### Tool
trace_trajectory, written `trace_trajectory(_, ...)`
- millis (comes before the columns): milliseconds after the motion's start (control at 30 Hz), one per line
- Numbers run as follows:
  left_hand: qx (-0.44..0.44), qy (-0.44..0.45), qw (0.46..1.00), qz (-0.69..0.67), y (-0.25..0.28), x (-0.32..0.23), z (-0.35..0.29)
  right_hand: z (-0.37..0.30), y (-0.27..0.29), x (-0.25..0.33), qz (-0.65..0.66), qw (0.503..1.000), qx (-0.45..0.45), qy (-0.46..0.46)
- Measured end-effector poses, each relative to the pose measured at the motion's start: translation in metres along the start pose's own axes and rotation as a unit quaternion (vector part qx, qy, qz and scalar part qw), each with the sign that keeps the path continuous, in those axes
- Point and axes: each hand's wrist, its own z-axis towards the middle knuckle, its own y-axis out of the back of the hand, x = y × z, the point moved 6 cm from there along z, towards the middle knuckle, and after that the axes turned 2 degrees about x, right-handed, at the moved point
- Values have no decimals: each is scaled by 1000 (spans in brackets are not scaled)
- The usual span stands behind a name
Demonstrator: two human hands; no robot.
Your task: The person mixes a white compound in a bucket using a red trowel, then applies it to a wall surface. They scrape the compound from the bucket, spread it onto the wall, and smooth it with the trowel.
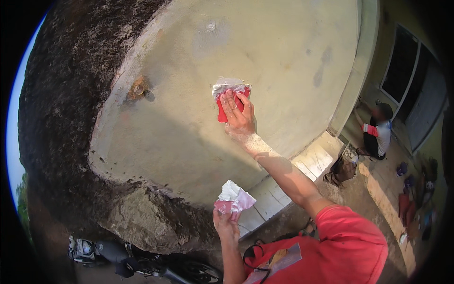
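Note:
Against the pale yellow-green wall (pixel 283 52), my right hand (pixel 240 116) presses a red putty scraper (pixel 222 113), fingers spread over its face. White putty coats the scraper's upper edge, and a damp grey smear shows on the wall just above it. Lower down and closer to me, my left hand (pixel 227 225) grips a pinkish scraper (pixel 223 206). A thick heap of white putty (pixel 231 191) lies on that one. My left thumb and part of the fingers show; the rest is hidden behind the scraper.
A rusty pipe stub (pixel 138 89) sticks out at left. Rough dark stone (pixel 61 80) borders the wall, with a boulder (pixel 142 222) below. White tiles (pixel 312 161) line its lower right edge. A motorcycle (pixel 156 265) stands at lower left; a person (pixel 377 132) sits at right.

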Motion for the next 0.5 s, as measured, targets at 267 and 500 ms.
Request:
trace_trajectory(267, 2, -1, 1000, 2, 2, -7, -2, -10, 46, -4, 110, 991, 49, -64)
trace_trajectory(500, -1, 4, 1000, -10, -4, 7, -6, -16, 0, 11, 33, 998, 54, -9)
